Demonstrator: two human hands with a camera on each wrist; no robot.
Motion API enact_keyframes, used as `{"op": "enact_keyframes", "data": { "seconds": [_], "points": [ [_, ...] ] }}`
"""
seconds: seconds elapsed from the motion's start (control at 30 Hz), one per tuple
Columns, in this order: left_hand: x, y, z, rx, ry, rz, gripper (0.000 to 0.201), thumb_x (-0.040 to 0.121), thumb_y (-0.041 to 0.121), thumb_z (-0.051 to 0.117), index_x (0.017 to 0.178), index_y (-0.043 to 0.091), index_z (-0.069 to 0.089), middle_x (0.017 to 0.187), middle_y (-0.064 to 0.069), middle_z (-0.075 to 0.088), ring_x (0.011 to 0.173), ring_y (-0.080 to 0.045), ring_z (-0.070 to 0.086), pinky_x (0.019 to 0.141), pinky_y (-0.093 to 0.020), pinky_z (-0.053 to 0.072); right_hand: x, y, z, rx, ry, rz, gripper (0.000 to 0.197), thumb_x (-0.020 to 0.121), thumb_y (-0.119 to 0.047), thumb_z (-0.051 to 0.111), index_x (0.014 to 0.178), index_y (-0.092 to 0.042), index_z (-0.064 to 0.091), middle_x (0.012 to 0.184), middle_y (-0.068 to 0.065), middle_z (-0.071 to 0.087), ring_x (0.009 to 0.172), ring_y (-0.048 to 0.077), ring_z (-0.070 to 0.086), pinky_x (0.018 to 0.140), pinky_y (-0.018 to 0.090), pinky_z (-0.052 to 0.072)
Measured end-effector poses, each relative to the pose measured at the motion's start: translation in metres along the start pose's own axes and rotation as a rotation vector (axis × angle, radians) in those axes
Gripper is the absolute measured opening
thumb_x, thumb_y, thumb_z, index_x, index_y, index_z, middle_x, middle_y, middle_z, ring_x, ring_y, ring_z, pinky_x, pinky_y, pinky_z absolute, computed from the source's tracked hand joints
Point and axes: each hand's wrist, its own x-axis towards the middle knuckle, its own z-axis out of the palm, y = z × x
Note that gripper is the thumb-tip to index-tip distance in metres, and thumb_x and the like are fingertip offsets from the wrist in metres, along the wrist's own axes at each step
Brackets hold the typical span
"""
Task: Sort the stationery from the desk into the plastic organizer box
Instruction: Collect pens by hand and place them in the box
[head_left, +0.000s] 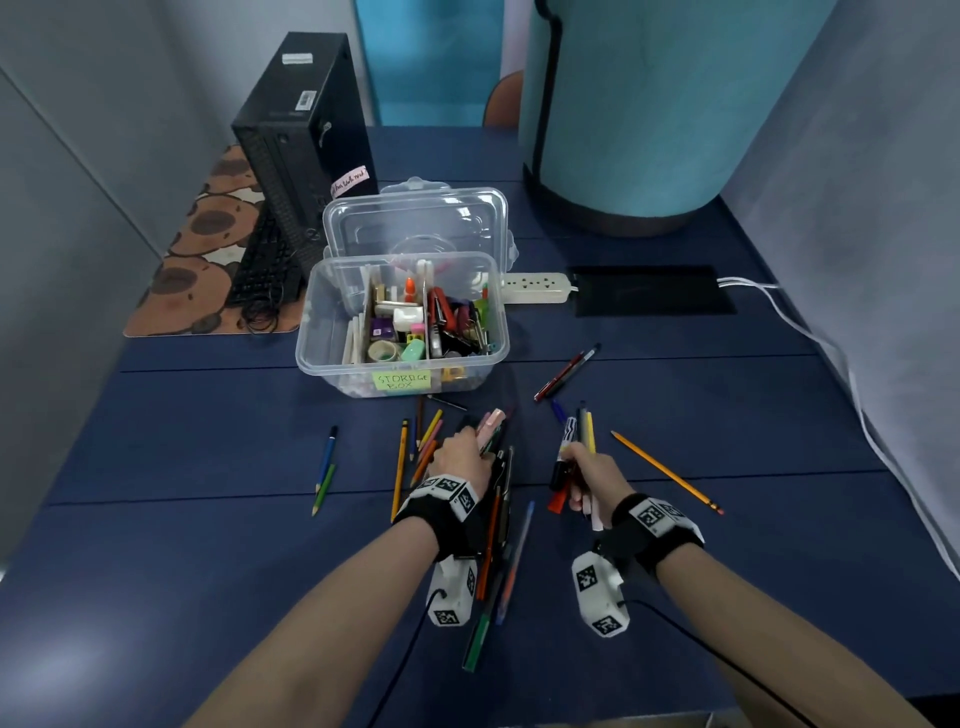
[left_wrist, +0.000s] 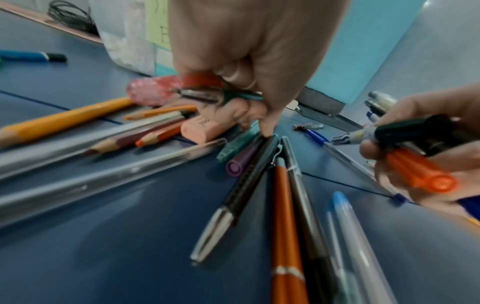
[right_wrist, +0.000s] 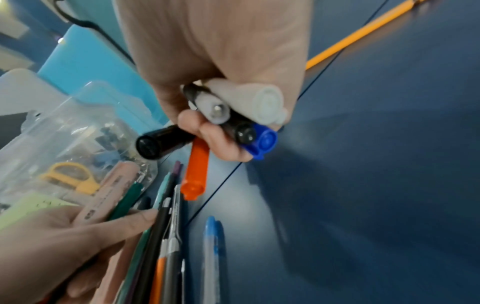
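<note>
Clear plastic organizer box (head_left: 402, 332), lid open, part-filled, stands ahead of my hands. My left hand (head_left: 460, 452) grips a pen bundle (head_left: 491, 428); my right hand (head_left: 592, 475) grips markers (head_left: 569, 441). Loose pencils (head_left: 423, 447) lie left, one yellow pencil (head_left: 665, 470) right.

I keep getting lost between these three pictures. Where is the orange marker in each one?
Head view: the orange marker pokes out below the right hand, centre.
Left wrist view: far right, gripped in that hand.
Right wrist view: centre, hanging under the fist.
Shared landmark: the clear storage box, also seen at and.
</note>
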Motion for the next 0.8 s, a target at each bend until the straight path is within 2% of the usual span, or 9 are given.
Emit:
{"op": "enact_keyframes", "data": {
  "seconds": [0.23,0.37,0.43,0.5,0.53,0.6,0.63,0.7,0.8],
  "points": [
    [0.007,0.015,0.002,0.098,-0.062,-0.026,0.045,0.088,0.031,0.063,0.122,0.005,0.047,0.122,-0.015,0.058,0.111,-0.034,0.059,0.084,-0.040,0.051,-0.011,-0.001,-0.009,0.042,-0.067,0.003,0.023,0.089,-0.019,0.049,0.069,-0.006,0.049,0.041,0.008,0.044,0.032,0.017,0.039,0.040,0.023,0.031],
    [0.014,0.015,-0.004,0.129,-0.124,0.017,0.043,0.086,0.033,0.065,0.118,0.005,0.054,0.118,-0.014,0.060,0.108,-0.032,0.061,0.083,-0.038,0.052,-0.013,-0.001,-0.008,0.132,-0.101,0.022,0.018,0.087,-0.018,0.050,0.074,-0.005,0.052,0.065,0.019,0.056,0.035,0.016,0.039,0.041,0.022,0.031],
    [0.017,0.013,-0.006,0.088,-0.145,0.031,0.041,0.085,0.033,0.065,0.114,0.005,0.057,0.114,-0.014,0.062,0.103,-0.032,0.062,0.081,-0.037,0.052,-0.014,-0.003,-0.008,0.172,-0.102,0.026,0.017,0.087,-0.017,0.049,0.076,-0.004,0.053,0.066,0.021,0.057,0.035,0.017,0.038,0.040,0.022,0.031],
    [0.019,0.008,-0.012,-0.012,-0.175,0.041,0.036,0.084,0.035,0.067,0.105,0.006,0.061,0.101,-0.013,0.066,0.092,-0.030,0.065,0.072,-0.032,0.051,-0.013,-0.006,-0.007,0.189,-0.098,0.027,0.016,0.087,-0.018,0.050,0.080,-0.004,0.052,0.064,0.020,0.052,0.034,0.017,0.037,0.039,0.022,0.032],
    [0.020,0.005,-0.018,-0.106,-0.197,0.047,0.031,0.083,0.035,0.068,0.093,0.007,0.061,0.088,-0.012,0.065,0.079,-0.027,0.064,0.063,-0.029,0.048,-0.013,-0.007,-0.006,0.195,-0.090,0.027,0.016,0.087,-0.019,0.050,0.081,-0.004,0.052,0.064,0.019,0.050,0.035,0.018,0.037,0.038,0.023,0.033],
    [0.021,-0.005,-0.030,-0.398,-0.253,0.057,0.034,0.084,0.032,0.070,0.068,0.010,0.049,0.058,-0.009,0.054,0.047,-0.019,0.053,0.048,-0.026,0.038,-0.014,-0.011,-0.005,0.203,-0.073,0.031,0.017,0.088,-0.021,0.051,0.083,-0.005,0.051,0.065,0.018,0.047,0.034,0.017,0.038,0.038,0.022,0.037],
    [0.019,-0.010,-0.037,-0.558,-0.276,0.062,0.040,0.085,0.029,0.070,0.062,0.012,0.042,0.049,-0.006,0.047,0.037,-0.016,0.045,0.043,-0.025,0.035,-0.015,-0.013,-0.005,0.209,-0.070,0.036,0.018,0.089,-0.022,0.051,0.083,-0.005,0.051,0.067,0.018,0.046,0.034,0.017,0.038,0.038,0.022,0.038],
    [0.009,-0.017,-0.053,-0.808,-0.324,0.049,0.042,0.088,0.024,0.068,0.060,0.013,0.038,0.040,-0.002,0.041,0.031,-0.014,0.037,0.039,-0.025,0.033,-0.016,-0.017,-0.002,0.228,-0.079,0.043,0.017,0.090,-0.021,0.050,0.083,-0.005,0.051,0.071,0.018,0.047,0.033,0.015,0.040,0.038,0.021,0.040],
    [-0.006,-0.023,-0.074,-1.014,-0.412,0.001,0.032,0.090,0.023,0.065,0.068,0.013,0.044,0.041,0.002,0.039,0.033,-0.011,0.035,0.038,-0.022,0.032,-0.018,-0.024,0.005,0.246,-0.101,0.042,0.014,0.090,-0.020,0.050,0.083,-0.008,0.051,0.073,0.016,0.048,0.032,0.014,0.040,0.038,0.020,0.040]
  ]
}}
